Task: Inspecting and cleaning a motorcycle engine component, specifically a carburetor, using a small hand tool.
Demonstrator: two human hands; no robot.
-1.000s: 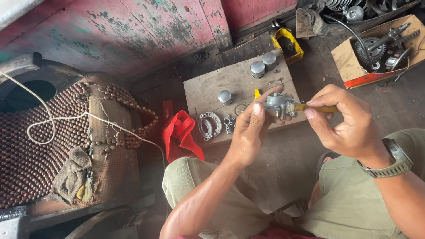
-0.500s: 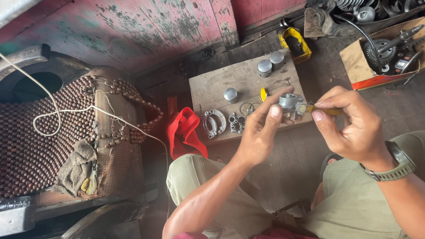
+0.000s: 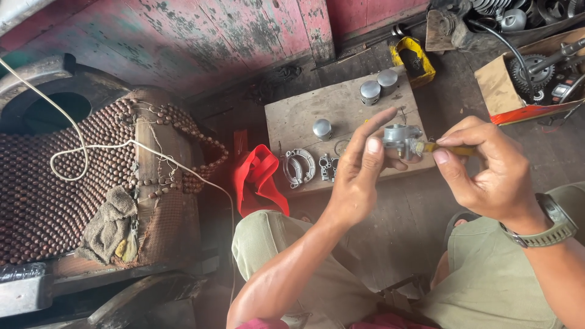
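Left hand gripped a small grey metal part above the wooden board, while right hand pinched a yellow-handled brush against it.

Left hand up, fingers round small grey metal part. Right hand w/ yellow brush, tip touching part. Below: wood board w/ three silver caps, ring bits. Red rag beside board. Bead mat at left.
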